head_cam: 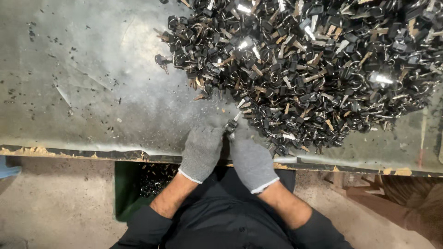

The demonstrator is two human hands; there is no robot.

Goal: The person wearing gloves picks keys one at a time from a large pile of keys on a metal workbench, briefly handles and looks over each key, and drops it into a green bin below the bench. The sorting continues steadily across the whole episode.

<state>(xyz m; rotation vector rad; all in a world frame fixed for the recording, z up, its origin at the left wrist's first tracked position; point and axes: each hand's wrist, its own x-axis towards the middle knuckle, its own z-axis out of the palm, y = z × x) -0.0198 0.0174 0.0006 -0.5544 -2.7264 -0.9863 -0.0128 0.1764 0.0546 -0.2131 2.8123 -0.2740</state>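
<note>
Low in the middle of the frame, the left hand (201, 152) and the right hand (251, 159), both in grey knit gloves, meet fingertip to fingertip at the near edge of a worn metal table (92, 92). Both are curled closed around a small key with a black head (230, 125), pinched between them; its pale blade pokes up toward the centre. How the fingers grip is hard to make out, since the gloves blur together there. Just beyond the hands, filling the upper right of the frame, lies a large heap of keys (314, 64). Below the table edge, lower left, sits a green bin (127, 184).
</note>
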